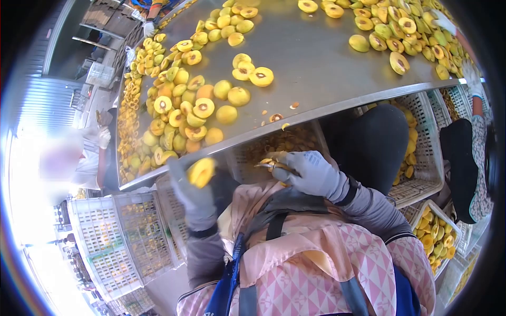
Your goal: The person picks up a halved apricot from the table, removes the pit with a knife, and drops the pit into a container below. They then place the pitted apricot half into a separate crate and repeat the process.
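My left hand [192, 192], in a grey glove and blurred by motion, holds a yellow fruit half [202, 173] just off the front edge of the metal table [305, 68]. My right hand [312, 173], also gloved in grey, is closed around a small metal tool [275, 165] with a bit of yellow fruit at its tip. A crate of cut pieces [284, 141] lies below the table edge, behind my right hand. Yellow fruit halves [204, 108] are heaped on the table beyond my left hand.
More fruit halves [395, 26] lie at the table's far right, near another person's gloved hands [472, 76]. White crates stand at left [100, 210] and right [429, 184]. Another person's gloved hand [104, 138] is at the left.
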Tool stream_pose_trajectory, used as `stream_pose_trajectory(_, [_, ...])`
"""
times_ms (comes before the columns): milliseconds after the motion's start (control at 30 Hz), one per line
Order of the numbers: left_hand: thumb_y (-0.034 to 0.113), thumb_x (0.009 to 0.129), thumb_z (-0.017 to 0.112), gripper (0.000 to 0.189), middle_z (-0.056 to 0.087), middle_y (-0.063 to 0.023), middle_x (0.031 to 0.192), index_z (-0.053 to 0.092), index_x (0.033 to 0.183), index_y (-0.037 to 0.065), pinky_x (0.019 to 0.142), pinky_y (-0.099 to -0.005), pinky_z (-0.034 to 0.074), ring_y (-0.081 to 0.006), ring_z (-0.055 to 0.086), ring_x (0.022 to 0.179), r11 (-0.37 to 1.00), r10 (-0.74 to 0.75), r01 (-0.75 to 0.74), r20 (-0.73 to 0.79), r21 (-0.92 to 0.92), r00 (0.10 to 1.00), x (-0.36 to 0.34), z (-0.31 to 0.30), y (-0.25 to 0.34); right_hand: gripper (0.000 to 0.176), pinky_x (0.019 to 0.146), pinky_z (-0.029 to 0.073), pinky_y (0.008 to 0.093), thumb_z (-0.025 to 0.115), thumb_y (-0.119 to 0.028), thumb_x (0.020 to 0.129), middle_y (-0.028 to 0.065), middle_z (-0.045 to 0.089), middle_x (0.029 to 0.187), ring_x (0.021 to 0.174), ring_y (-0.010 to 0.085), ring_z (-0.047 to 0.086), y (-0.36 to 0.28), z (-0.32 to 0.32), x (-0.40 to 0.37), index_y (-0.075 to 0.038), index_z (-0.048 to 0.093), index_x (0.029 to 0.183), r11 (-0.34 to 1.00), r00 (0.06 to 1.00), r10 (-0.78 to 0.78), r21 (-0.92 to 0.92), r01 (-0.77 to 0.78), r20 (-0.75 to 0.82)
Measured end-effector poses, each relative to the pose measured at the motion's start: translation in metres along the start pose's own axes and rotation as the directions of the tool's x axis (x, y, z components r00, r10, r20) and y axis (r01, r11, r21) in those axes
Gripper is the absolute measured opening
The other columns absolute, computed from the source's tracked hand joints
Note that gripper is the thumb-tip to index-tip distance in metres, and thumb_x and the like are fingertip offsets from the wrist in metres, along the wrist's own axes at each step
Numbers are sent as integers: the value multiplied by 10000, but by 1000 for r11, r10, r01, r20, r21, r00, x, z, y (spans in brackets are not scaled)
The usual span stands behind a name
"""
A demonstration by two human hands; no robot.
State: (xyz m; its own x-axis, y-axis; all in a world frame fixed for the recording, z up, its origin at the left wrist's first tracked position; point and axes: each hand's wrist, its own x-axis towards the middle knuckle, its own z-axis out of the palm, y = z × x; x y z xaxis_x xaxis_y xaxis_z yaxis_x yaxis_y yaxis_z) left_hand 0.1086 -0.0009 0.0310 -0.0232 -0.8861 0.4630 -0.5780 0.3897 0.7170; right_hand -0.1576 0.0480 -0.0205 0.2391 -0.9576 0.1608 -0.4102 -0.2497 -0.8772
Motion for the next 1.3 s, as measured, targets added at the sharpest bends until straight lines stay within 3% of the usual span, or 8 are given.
stream_pose_trajectory(133, [142, 905, 573, 308, 669, -140, 940, 592, 1160, -31, 780, -359, 505, -283, 633, 878, 911, 2, 41, -106, 410, 994, -5, -91, -45, 528, 570, 488, 406, 618, -218, 873, 110, 580, 752, 616, 287, 602, 7, 14, -1, -169, 509, 1387, 920, 986, -161, -354, 169, 55])
stream_pose_trajectory(233, [343, 957, 507, 380, 703, -138, 898, 725, 938, 32, 811, -393, 495, -323, 648, 854, 663, -366, 379, -162, 645, 917, 9, -128, -73, 488, 562, 480, 379, 598, -182, 862, 89, 575, 800, 635, 261, 604, 14, 27, -5, -90, 522, 1335, 791, 985, -129, -587, 172, 114])
stream_pose_trajectory(267, [327, 937, 556, 301, 702, -139, 986, 722, 1021, 89, 836, -412, 499, -334, 644, 909, 557, -330, 219, -28, 801, 943, 13, -138, -88, 456, 561, 478, 369, 592, -174, 860, 82, 573, 815, 646, 251, 606, 16, 30, -5, -61, 537, 1298, 724, 987, -112, -671, 161, 116])
stream_pose_trajectory(367, [308, 918, 598, 291, 682, -143, 1100, 703, 1093, 101, 860, -436, 499, -342, 633, 978, 617, 68, -137, 120, 775, 990, 48, -106, -100, 437, 591, 522, 404, 635, -250, 870, 117, 592, 898, 690, 306, 638, 12, 19, 6, -23, 523, 1227, 784, 984, -58, -603, 150, 169])
stream_pose_trajectory(600, [341, 853, 659, 500, 655, -164, 1151, 587, 1282, 93, 921, -451, 465, -353, 592, 1063, 738, -59, -219, 385, 638, 921, 146, 27, -99, 363, 592, 514, 411, 686, -265, 852, 143, 629, 901, 705, 331, 646, 21, 23, 5, -28, 553, 1093, 900, 997, -60, -430, 74, 46])
stream_pose_trajectory(900, [310, 733, 765, 473, 638, -125, 1026, 585, 1102, 77, 824, -433, 497, -306, 605, 972, 567, 16, -377, 448, 732, 894, 137, 61, -40, 262, 557, 479, 430, 661, -218, 896, 153, 642, 817, 662, 330, 624, 9, 20, 18, 0, 586, 1020, 981, 970, -137, -165, 104, -200])
stream_pose_trajectory(1067, [125, 811, 706, 388, 612, -74, 1022, 550, 1155, 36, 756, -297, 529, -171, 610, 900, 972, -210, 234, 464, 5, 861, 95, 72, -34, 246, 569, 473, 449, 625, -234, 931, 175, 619, 750, 650, 373, 606, 4, 13, 28, 1, 592, 996, 952, 927, -90, 242, 187, -363])
stream_pose_trajectory(1300, [124, 990, 500, 335, 572, -99, 1164, 469, 1293, -17, 844, -282, 523, -167, 593, 1009, 505, -304, 597, 520, -623, 799, 19, 103, 22, 245, 565, 464, 464, 570, -227, 965, 218, 615, 740, 667, 391, 615, -8, 9, 22, 11, 569, 1023, 981, 909, -41, 157, 115, -415])
